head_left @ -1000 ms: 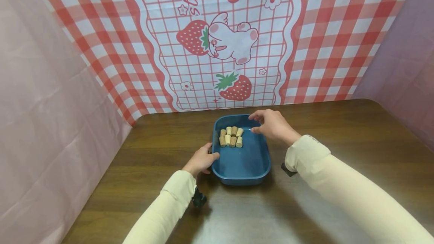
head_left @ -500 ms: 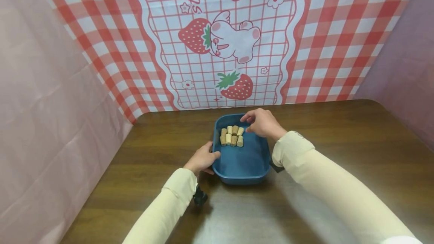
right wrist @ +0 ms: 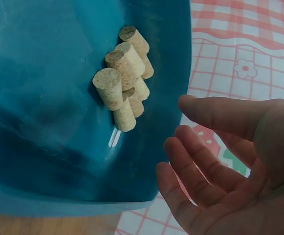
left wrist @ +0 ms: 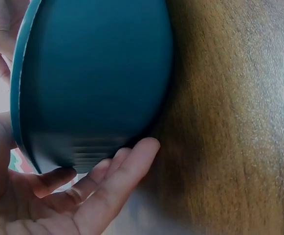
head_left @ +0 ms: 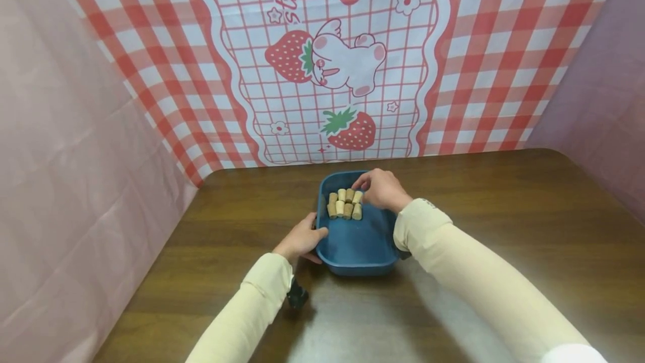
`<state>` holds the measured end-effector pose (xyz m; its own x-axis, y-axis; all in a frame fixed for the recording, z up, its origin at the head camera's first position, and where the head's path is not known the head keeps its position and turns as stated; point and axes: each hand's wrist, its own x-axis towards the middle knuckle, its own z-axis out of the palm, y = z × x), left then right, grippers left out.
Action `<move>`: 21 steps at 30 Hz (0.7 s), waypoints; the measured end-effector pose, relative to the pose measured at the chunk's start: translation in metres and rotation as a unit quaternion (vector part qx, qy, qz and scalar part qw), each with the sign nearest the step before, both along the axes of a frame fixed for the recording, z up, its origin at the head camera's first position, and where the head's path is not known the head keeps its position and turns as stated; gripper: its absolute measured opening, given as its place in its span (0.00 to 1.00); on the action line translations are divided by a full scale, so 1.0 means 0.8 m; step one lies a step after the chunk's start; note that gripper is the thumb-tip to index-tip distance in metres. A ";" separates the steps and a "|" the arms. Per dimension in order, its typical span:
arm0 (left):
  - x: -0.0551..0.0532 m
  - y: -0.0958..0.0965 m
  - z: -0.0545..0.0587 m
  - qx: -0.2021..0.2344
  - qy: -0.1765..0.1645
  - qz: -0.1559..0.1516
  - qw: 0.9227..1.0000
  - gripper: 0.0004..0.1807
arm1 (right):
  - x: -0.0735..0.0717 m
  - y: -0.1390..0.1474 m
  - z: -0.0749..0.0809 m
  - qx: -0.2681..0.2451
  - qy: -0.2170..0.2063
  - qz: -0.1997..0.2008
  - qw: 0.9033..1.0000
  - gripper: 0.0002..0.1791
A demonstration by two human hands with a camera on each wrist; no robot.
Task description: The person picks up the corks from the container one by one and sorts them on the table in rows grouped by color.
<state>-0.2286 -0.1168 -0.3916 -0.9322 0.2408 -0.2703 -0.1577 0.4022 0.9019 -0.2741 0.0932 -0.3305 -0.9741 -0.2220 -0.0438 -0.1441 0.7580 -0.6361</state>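
A deep blue rectangular tub [head_left: 355,245] stands on the table, with several tapered corks [head_left: 340,208] in two rows near its far left part. My left hand [head_left: 301,237] holds the tub's left side. Its thumb lies over the rim, and in the left wrist view the fingers [left wrist: 117,188] rest against the tub's outer wall. My right hand [head_left: 384,189] hovers over the far right of the tub, just right of the corks. In the right wrist view, that hand [right wrist: 234,161] has thumb and fingers spread apart, with nothing between them, short of the corks [right wrist: 108,88].
The brown wooden table [head_left: 242,206] extends on both sides of the tub. Behind it hangs a red-and-white checked cloth [head_left: 484,71] with strawberry prints. Pink cloth [head_left: 90,156] borders the left side. A dark device [head_left: 297,294] sits at my left wrist.
My right hand has moved left, from the tub's far right rim to beside the corks. The left hand stays on the tub, and the corks have kept their places.
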 end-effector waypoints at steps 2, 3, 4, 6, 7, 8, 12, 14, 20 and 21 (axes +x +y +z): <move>0.000 0.000 -0.002 0.003 0.001 0.000 1.000 0.29 | -0.001 -0.001 -0.002 0.000 -0.004 -0.001 1.000 0.19; -0.001 0.000 -0.002 0.004 0.003 -0.001 1.000 0.29 | -0.001 -0.001 -0.004 -0.001 -0.008 -0.001 1.000 0.19; -0.001 0.000 -0.003 0.006 0.003 0.000 1.000 0.28 | -0.001 -0.002 -0.005 0.000 -0.010 -0.001 1.000 0.19; -0.001 0.001 -0.003 0.005 0.008 0.001 1.000 0.27 | -0.002 -0.003 -0.007 0.003 -0.011 0.003 1.000 0.20; -0.001 0.001 -0.003 0.006 0.010 0.002 1.000 0.27 | -0.003 -0.003 -0.008 0.004 -0.011 0.004 1.000 0.20; 0.000 0.001 -0.003 0.005 0.012 0.002 1.000 0.26 | -0.003 -0.004 -0.009 0.006 -0.009 0.005 1.000 0.20; 0.002 0.003 -0.002 0.002 0.016 0.006 1.000 0.25 | -0.004 -0.005 -0.012 0.009 -0.007 0.003 1.000 0.21; 0.002 0.003 -0.001 0.001 0.017 0.007 1.000 0.25 | -0.005 -0.006 -0.013 0.009 -0.010 0.000 1.000 0.21; 0.001 0.003 -0.001 0.005 0.016 0.007 1.000 0.24 | -0.010 -0.009 -0.018 0.017 -0.016 0.000 1.000 0.21; 0.001 0.003 -0.002 0.005 0.015 0.007 1.000 0.24 | -0.011 -0.010 -0.019 0.020 -0.018 0.001 1.000 0.21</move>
